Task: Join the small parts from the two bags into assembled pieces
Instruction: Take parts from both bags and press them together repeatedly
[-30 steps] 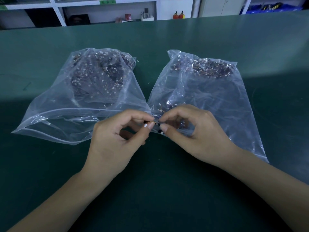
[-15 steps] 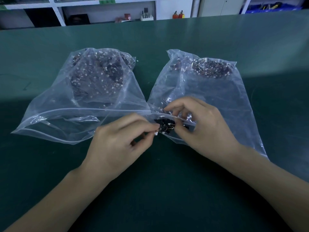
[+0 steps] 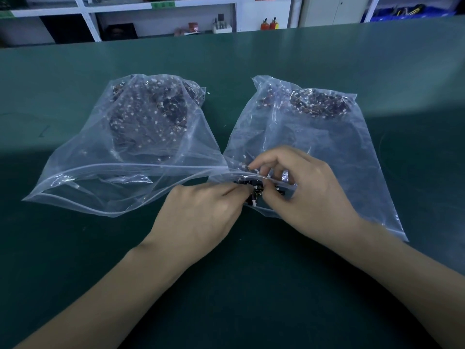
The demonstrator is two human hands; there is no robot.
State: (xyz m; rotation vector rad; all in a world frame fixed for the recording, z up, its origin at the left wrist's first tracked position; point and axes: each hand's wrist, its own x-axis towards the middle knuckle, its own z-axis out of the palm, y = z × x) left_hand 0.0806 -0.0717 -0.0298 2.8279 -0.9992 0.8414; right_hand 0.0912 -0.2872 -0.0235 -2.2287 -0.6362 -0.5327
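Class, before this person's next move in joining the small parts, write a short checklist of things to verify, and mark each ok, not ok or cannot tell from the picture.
1. Both bags lie within reach on the green table: ok.
2. Left bag has its mouth open towards the person: ok.
3. Right bag has parts near its mouth to draw from: ok.
4. Left hand pinches a small part at its fingertips: ok.
5. Right hand grips its matching part: cannot tell, the fingers curl over that spot.
6. The two parts are lined up and seated: cannot tell, too small and partly hidden.
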